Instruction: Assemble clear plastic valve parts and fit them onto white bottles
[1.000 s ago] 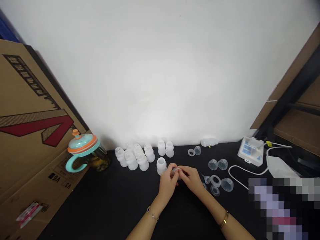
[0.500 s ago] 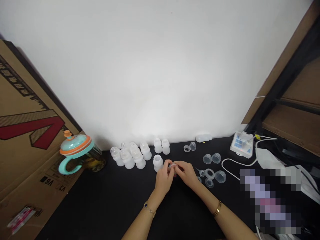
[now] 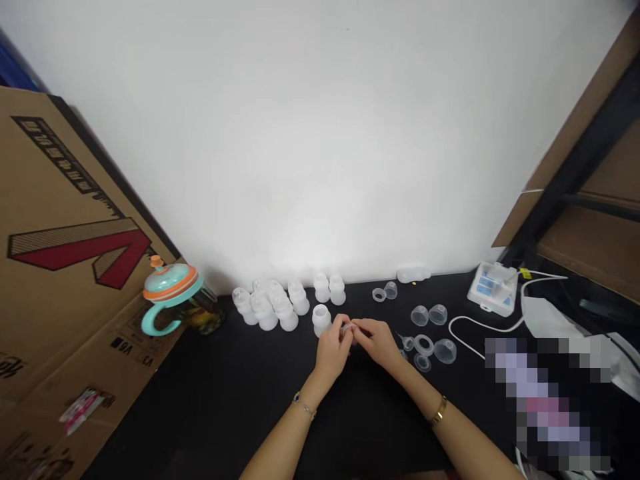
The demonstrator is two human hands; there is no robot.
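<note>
My left hand [image 3: 332, 351] and my right hand [image 3: 375, 341] meet at the fingertips on a small translucent plastic piece [image 3: 349, 329], mostly hidden by my fingers. Its exact shape cannot be made out. Just left of my left hand stands a frosted white silicone bottle-shaped piece [image 3: 321, 319], close to my fingers. Behind it stands a group of several similar pieces [image 3: 269, 307]. To the right of my right hand lie a clear plastic ring [image 3: 423, 345] and a clear funnel cup [image 3: 445, 351].
The black tabletop [image 3: 210, 407] carries everything. Several clear cups [image 3: 427, 315] and rings [image 3: 385, 292] lie to the right, beside a white electric pump unit [image 3: 493, 288] with a white cable [image 3: 480, 325]. A teal-and-orange lidded handled cup [image 3: 170, 283] stands against a cardboard box [image 3: 65, 200].
My hands stay together on the small piece, with their fingers shifting slightly. The whole scene shifts in view between frames as my head moves. No object on the table has visibly moved.
</note>
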